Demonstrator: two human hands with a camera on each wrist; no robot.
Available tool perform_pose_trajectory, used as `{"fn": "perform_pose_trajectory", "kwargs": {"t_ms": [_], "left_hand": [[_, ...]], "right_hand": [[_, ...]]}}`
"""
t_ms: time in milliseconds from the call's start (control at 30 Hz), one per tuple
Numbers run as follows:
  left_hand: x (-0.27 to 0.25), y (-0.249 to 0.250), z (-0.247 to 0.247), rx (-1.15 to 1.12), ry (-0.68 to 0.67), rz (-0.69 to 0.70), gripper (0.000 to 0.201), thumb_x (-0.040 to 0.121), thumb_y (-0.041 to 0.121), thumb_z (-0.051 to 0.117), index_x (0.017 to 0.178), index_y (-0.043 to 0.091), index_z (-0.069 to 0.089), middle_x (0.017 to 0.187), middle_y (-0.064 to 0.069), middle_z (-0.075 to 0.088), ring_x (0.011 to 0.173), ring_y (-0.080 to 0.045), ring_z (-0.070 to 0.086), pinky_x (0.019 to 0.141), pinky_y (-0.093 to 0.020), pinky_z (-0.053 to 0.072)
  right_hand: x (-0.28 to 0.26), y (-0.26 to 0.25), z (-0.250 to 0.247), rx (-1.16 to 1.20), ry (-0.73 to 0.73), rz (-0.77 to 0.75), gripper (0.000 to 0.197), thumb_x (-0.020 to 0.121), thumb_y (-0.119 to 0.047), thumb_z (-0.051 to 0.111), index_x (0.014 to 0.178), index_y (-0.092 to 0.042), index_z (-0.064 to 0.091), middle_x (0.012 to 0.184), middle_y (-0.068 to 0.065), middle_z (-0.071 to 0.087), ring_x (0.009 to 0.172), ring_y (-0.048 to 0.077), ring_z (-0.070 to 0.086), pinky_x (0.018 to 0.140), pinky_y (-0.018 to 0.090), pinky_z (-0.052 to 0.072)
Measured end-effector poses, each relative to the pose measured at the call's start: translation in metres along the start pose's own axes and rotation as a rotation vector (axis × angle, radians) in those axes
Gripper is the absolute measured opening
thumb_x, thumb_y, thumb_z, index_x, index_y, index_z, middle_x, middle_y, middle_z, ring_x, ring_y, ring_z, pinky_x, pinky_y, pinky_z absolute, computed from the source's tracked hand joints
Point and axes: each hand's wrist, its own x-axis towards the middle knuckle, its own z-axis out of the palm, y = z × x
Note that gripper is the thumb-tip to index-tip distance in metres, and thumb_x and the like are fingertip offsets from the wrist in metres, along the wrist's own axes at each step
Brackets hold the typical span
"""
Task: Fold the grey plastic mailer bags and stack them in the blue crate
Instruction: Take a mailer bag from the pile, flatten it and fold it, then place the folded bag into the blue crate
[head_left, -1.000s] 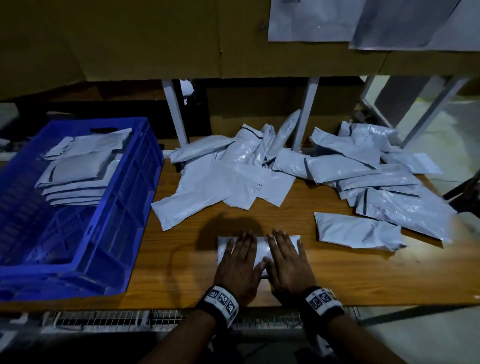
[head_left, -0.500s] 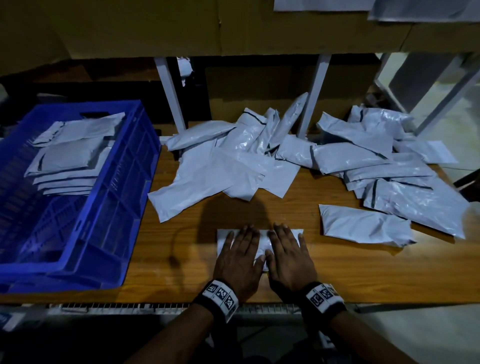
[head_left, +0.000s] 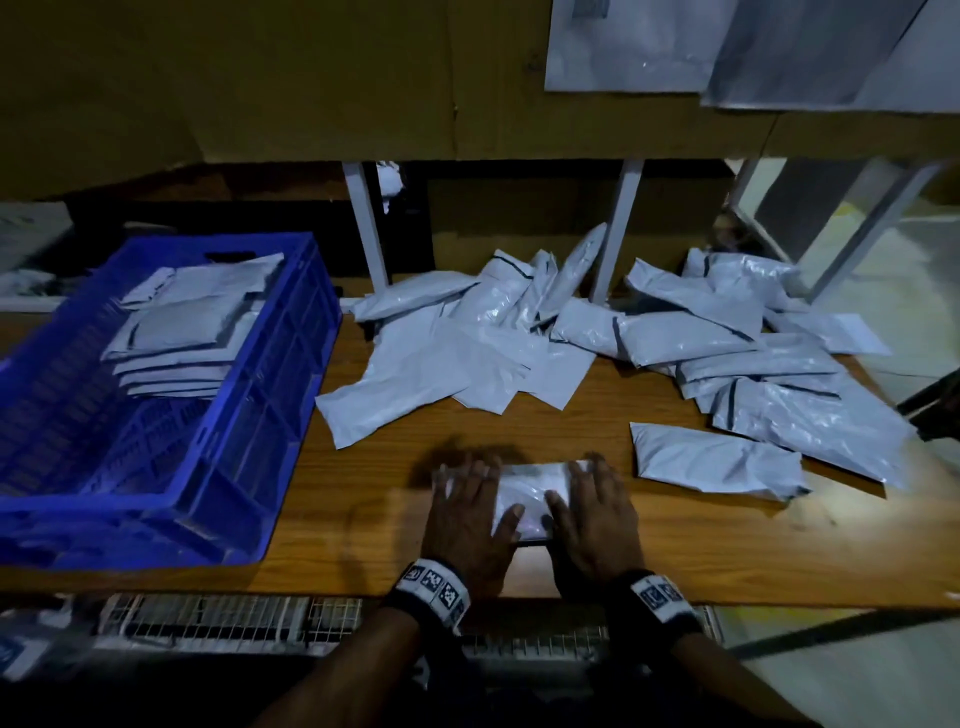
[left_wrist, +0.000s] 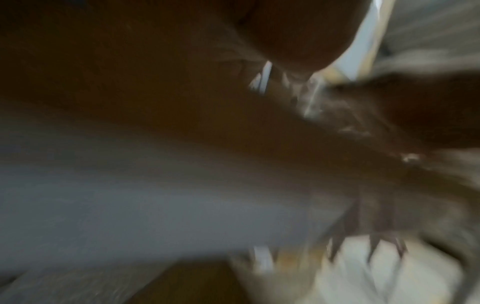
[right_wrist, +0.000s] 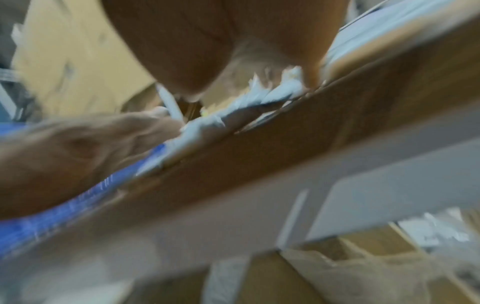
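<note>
Pressing one folded mailer bag (head_left: 524, 499) flat on the near edge of the table (head_left: 597, 421), I keep my left hand (head_left: 470, 519) and right hand (head_left: 592, 519) on it, fingers straight and spread. One blue crate (head_left: 249, 457) at left holds one stack of folded bags (head_left: 182, 332); loose bags (head_left: 675, 338), too overlapped to count, lie far.
</note>
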Motion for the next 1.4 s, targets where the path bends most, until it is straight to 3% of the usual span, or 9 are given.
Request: {"fn": "perform_pose_trajectory", "kwargs": {"t_ms": [200, 433, 600, 767, 867, 967, 1067, 1200, 1400], "left_hand": [[-0.019, -0.019, -0.015, -0.194, 0.039, -0.425, 0.092, 0.083, 0.083, 0.039, 0.155, 0.025, 0.036, 0.158, -0.003, 0.041, 0.141, -0.031, 0.037, 0.116, -0.047, 0.033], [-0.024, -0.024, -0.031, -0.536, 0.174, -0.509, 0.086, 0.081, 0.057, 0.077, 0.151, 0.023, 0.042, 0.151, -0.006, 0.049, 0.137, -0.027, 0.047, 0.112, -0.041, 0.04], [-0.044, -0.037, -0.091, -0.631, 0.363, -0.427, 0.087, 0.072, 0.059, 0.083, 0.145, 0.023, 0.052, 0.144, 0.0, 0.054, 0.132, -0.016, 0.05, 0.11, -0.035, 0.042], [-0.07, -0.08, -0.18, -0.729, 0.517, -0.373, 0.08, 0.071, 0.071, 0.071, 0.137, 0.026, 0.059, 0.138, 0.009, 0.057, 0.123, -0.009, 0.056, 0.103, -0.029, 0.047], [-0.078, -0.129, -0.235, -0.818, 0.578, -0.387, 0.063, 0.077, 0.059, 0.081, 0.127, 0.024, 0.066, 0.128, 0.006, 0.066, 0.11, -0.011, 0.065, 0.094, -0.036, 0.056], [-0.079, -0.191, -0.277, -0.889, 0.619, -0.369, 0.055, 0.074, 0.048, 0.089, 0.119, 0.023, 0.07, 0.123, 0.003, 0.071, 0.097, -0.008, 0.07, 0.084, -0.03, 0.058], [-0.073, -0.259, -0.304, -0.957, 0.601, -0.348, 0.057, 0.072, 0.042, 0.09, 0.12, 0.019, 0.069, 0.127, -0.001, 0.069, 0.086, -0.006, 0.07, 0.074, -0.029, 0.057], [-0.059, -0.358, -0.334, -0.891, 0.535, -0.354, 0.04, 0.085, 0.026, 0.083, 0.121, 0.016, 0.068, 0.123, -0.005, 0.068, 0.096, -0.014, 0.067, 0.081, -0.032, 0.053], [-0.022, -0.477, -0.363, -0.85, 0.456, -0.386, 0.055, 0.061, 0.049, 0.085, 0.106, 0.023, 0.068, 0.117, -0.011, 0.068, 0.113, -0.028, 0.065, 0.087, -0.039, 0.054]], "right_hand": [[0.001, 0.012, -0.006, 0.11, -0.106, 0.334, 0.087, 0.076, -0.091, 0.036, 0.133, -0.026, 0.046, 0.128, 0.009, 0.057, 0.117, 0.039, 0.054, 0.093, 0.051, 0.047], [0.021, 0.001, -0.008, 0.642, -0.189, 0.471, 0.056, 0.053, -0.068, 0.088, 0.073, -0.025, 0.058, 0.081, -0.002, 0.069, 0.08, 0.022, 0.069, 0.069, 0.034, 0.051], [0.03, -0.044, -0.039, 1.06, -0.288, 0.41, 0.048, 0.067, -0.032, 0.096, 0.104, -0.011, 0.074, 0.095, 0.009, 0.078, 0.087, 0.029, 0.076, 0.069, 0.041, 0.061], [0.049, -0.122, -0.085, 1.361, -0.435, 0.266, 0.01, 0.097, -0.015, 0.067, 0.106, -0.011, 0.068, 0.093, 0.007, 0.074, 0.079, 0.018, 0.073, 0.068, 0.034, 0.061], [0.07, -0.175, -0.099, 1.371, -0.479, 0.236, 0.026, 0.098, -0.015, 0.066, 0.124, -0.015, 0.067, 0.115, 0.014, 0.075, 0.1, 0.031, 0.073, 0.081, 0.045, 0.062], [0.084, -0.234, -0.105, 1.312, -0.431, 0.204, 0.021, 0.095, -0.013, 0.071, 0.111, -0.024, 0.066, 0.095, 0.008, 0.079, 0.078, 0.027, 0.074, 0.05, 0.03, 0.054], [0.103, -0.297, -0.099, 1.322, -0.388, 0.157, 0.022, 0.094, -0.011, 0.073, 0.114, -0.017, 0.068, 0.099, 0.011, 0.079, 0.078, 0.026, 0.076, 0.059, 0.032, 0.056], [0.152, -0.378, -0.071, 1.297, -0.275, 0.186, 0.025, 0.093, -0.012, 0.073, 0.118, -0.008, 0.07, 0.102, 0.02, 0.077, 0.085, 0.036, 0.07, 0.077, 0.049, 0.051], [0.221, -0.478, -0.023, 1.036, -0.186, 0.205, 0.018, 0.101, -0.012, 0.063, 0.111, 0.003, 0.063, 0.086, 0.025, 0.066, 0.07, 0.03, 0.061, 0.054, 0.028, 0.045]]}}
